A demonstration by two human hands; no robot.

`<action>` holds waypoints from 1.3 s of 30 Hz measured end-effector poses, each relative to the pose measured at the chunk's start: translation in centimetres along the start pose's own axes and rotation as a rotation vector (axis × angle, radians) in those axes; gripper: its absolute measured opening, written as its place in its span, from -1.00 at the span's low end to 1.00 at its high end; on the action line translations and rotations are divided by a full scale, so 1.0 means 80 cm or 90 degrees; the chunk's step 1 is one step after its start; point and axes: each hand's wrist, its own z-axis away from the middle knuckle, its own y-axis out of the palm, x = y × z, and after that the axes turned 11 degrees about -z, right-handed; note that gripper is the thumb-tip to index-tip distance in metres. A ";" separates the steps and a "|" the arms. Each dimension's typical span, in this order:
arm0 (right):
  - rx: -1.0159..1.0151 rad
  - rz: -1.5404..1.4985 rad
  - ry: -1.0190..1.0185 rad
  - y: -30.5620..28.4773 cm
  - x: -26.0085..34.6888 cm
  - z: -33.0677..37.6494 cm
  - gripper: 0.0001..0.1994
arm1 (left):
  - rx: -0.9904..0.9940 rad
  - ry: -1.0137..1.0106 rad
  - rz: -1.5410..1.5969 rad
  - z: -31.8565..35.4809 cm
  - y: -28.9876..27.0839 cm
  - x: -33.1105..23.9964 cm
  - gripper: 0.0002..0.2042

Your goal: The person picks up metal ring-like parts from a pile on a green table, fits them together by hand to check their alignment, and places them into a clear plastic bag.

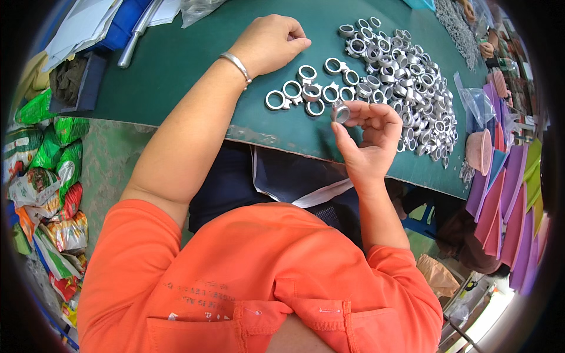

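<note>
My right hand [371, 138] holds a small silver metal ring part [341, 112] between thumb and fingertips, just above the near edge of the green table [194, 53]. My left hand [269, 41] rests on the table as a loose fist with nothing visible in it; a silver bangle [237, 65] is on its wrist. A short row of ring parts [306, 91] lies between the two hands. A large heap of the same ring parts [406, 76] spreads to the right of them.
Stacked pink and purple trays [506, 200] stand at the right. Clear plastic bags [477, 103] lie by the heap. Colourful packets [50, 176] pile on the floor at the left. Papers and a blue object [118, 17] sit at the table's far left. Another person's hand [487, 48] shows at the far right.
</note>
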 end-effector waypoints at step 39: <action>0.112 -0.144 0.155 -0.002 0.015 -0.003 -0.85 | -0.018 0.033 -0.041 0.000 -0.003 -0.002 -0.74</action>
